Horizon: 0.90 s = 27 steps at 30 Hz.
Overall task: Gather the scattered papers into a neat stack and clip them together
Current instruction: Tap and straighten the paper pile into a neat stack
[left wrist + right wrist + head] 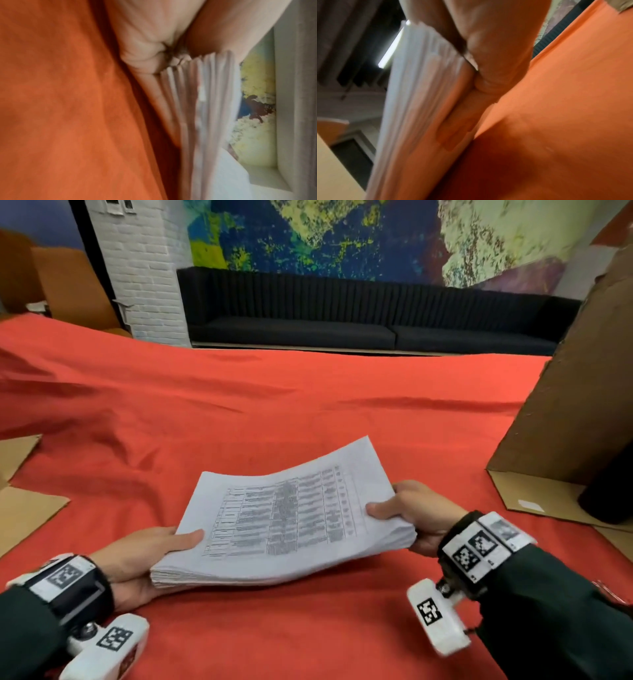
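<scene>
A thick stack of white papers [287, 518], its top sheet printed with a table, is lifted a little above the red tablecloth [274, 405]. My left hand [150, 553] grips its near left corner, thumb on top and fingers underneath. My right hand [407, 515] grips the right edge the same way. The left wrist view shows the sheet edges [197, 108] fanned beside my palm [154, 33]. In the right wrist view the stack's edge [419, 101] runs down past my fingers [496, 54]. No clip shows in any view.
A tall brown cardboard box [575, 392] stands at the right with a dark cylinder [606, 501] at its foot. Flat cardboard pieces [24, 505] lie at the left edge. A black sofa [342, 316] runs along the far wall beyond the table.
</scene>
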Motion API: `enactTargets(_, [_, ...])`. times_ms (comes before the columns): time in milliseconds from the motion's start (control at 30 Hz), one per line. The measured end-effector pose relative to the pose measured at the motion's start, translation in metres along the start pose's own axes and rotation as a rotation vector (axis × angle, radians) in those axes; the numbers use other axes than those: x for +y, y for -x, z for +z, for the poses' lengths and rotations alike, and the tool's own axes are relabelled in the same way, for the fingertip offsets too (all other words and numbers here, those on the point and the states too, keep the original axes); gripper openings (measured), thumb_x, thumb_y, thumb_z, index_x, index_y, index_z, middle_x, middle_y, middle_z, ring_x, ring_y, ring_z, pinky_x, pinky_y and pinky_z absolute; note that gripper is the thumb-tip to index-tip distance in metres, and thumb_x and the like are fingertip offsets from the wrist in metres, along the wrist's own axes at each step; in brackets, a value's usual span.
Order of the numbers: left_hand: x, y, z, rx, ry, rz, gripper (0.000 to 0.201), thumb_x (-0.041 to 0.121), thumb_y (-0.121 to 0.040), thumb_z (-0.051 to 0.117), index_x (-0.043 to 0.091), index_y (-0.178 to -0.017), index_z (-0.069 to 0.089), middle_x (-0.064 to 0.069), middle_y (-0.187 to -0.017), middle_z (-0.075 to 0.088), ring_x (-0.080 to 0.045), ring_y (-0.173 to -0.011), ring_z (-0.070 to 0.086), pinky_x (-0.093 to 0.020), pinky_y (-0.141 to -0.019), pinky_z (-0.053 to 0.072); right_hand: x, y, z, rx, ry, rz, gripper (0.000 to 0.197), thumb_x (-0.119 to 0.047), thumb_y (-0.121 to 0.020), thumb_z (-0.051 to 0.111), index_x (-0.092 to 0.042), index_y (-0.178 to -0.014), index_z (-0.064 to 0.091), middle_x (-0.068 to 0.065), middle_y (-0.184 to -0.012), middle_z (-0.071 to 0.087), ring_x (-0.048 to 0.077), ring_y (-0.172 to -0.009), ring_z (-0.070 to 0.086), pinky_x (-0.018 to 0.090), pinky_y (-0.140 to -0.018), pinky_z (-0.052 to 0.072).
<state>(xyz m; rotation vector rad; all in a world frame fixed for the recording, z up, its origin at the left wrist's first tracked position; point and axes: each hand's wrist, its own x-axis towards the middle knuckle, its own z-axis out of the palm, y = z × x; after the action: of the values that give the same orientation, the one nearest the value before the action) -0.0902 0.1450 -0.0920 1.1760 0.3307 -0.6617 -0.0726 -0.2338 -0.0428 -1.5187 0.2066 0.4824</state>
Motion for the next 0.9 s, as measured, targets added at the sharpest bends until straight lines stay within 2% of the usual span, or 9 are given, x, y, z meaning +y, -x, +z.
enactTargets(100, [-0.001, 0.003, 0.014, 0.056, 0.042, -0.060, 0.047, 0.013, -0.086, 0.066, -0.003, -0.130, 0.061, -0.025, -0.124, 0.070, -0.039, -0.096, 0.075, -0.058, -0.082, 0.057, 0.036, -0.012, 0.002, 0.064, 0.131, 0.053, 0.029, 0.016, -0.090, 0.055, 0.013, -0.117, 0.066, 0.024, -0.111, 0.074, 0.040, -0.106, 0.071, 0.052, -0.098, 0.055])
enactTargets(200, [0.000, 0.009, 0.017, 0.037, -0.009, -0.095, 0.081, 0.001, -0.052, 0.097, -0.001, -0.126, 0.065, -0.023, -0.124, 0.070, -0.034, -0.086, 0.077, -0.045, -0.060, 0.064, 0.043, -0.016, -0.002, 0.086, 0.143, 0.067, 0.023, 0.011, -0.093, 0.057, 0.013, -0.114, 0.067, 0.023, -0.106, 0.075, 0.038, -0.100, 0.073, 0.043, -0.085, 0.059])
enactTargets(300, [0.006, 0.013, 0.016, -0.017, -0.020, -0.123, 0.103, -0.004, -0.033, 0.102, -0.003, -0.128, 0.064, -0.026, -0.130, 0.066, -0.039, -0.081, 0.077, -0.028, -0.037, 0.056, 0.037, -0.016, -0.006, 0.097, 0.123, 0.068, 0.020, 0.009, -0.095, 0.057, 0.012, -0.111, 0.068, 0.023, -0.104, 0.076, 0.035, -0.093, 0.075, 0.039, -0.079, 0.061])
enactTargets(367, [0.008, 0.009, 0.019, 0.016, -0.076, -0.138, 0.087, 0.002, -0.051, 0.098, -0.003, -0.130, 0.063, -0.029, -0.126, 0.067, -0.043, -0.076, 0.076, -0.026, -0.032, 0.052, 0.038, -0.018, -0.006, 0.110, 0.097, 0.054, 0.021, 0.009, -0.096, 0.056, 0.011, -0.113, 0.067, 0.024, -0.107, 0.075, 0.039, -0.099, 0.073, 0.049, -0.091, 0.058])
enactTargets(467, [0.004, 0.003, 0.025, 0.149, -0.080, -0.096, 0.047, 0.024, -0.090, 0.068, -0.001, -0.129, 0.063, -0.026, -0.117, 0.072, -0.039, -0.067, 0.076, -0.022, -0.031, 0.050, 0.042, -0.019, -0.006, 0.139, 0.059, 0.075, 0.021, 0.009, -0.096, 0.055, 0.013, -0.114, 0.065, 0.027, -0.107, 0.074, 0.045, -0.101, 0.071, 0.061, -0.097, 0.050])
enactTargets(600, [0.002, 0.003, 0.039, 0.165, -0.120, -0.016, 0.042, 0.025, -0.086, 0.072, 0.001, -0.120, 0.070, -0.022, -0.113, 0.075, -0.034, -0.068, 0.077, -0.018, -0.037, 0.053, 0.038, -0.017, -0.009, 0.167, 0.085, 0.096, 0.021, 0.005, -0.099, 0.054, 0.018, -0.113, 0.063, 0.022, -0.089, 0.077, 0.030, -0.071, 0.076, 0.034, -0.059, 0.061])
enactTargets(733, [0.000, -0.003, 0.041, 0.258, -0.279, 0.038, 0.042, 0.014, -0.080, 0.078, 0.007, -0.120, 0.070, -0.005, -0.093, 0.079, -0.007, -0.038, 0.052, -0.009, -0.026, 0.028, 0.025, -0.008, -0.008, 0.048, 0.227, 0.243, 0.032, -0.021, -0.106, 0.050, 0.007, -0.118, 0.060, 0.028, -0.092, 0.074, 0.031, -0.064, 0.073, 0.024, -0.037, 0.048])
enactTargets(800, [-0.003, -0.008, 0.041, 0.342, -0.325, 0.062, 0.034, 0.023, -0.087, 0.076, 0.007, -0.117, 0.070, 0.001, -0.067, 0.070, -0.004, -0.034, 0.040, -0.009, -0.027, 0.023, 0.025, -0.008, -0.007, 0.066, 0.280, 0.252, 0.036, -0.027, -0.108, 0.046, 0.006, -0.112, 0.060, 0.025, -0.074, 0.072, 0.025, -0.048, 0.067, 0.018, -0.030, 0.036])
enactTargets(900, [-0.006, -0.013, 0.045, 0.408, -0.347, 0.065, 0.036, 0.038, -0.092, 0.071, 0.007, -0.112, 0.069, 0.005, -0.048, 0.058, -0.003, -0.030, 0.036, -0.009, -0.028, 0.023, 0.029, -0.011, -0.009, 0.134, 0.298, 0.204, 0.043, -0.032, -0.109, 0.043, 0.006, -0.102, 0.061, 0.016, -0.053, 0.062, 0.017, -0.030, 0.050, 0.014, -0.028, 0.025])
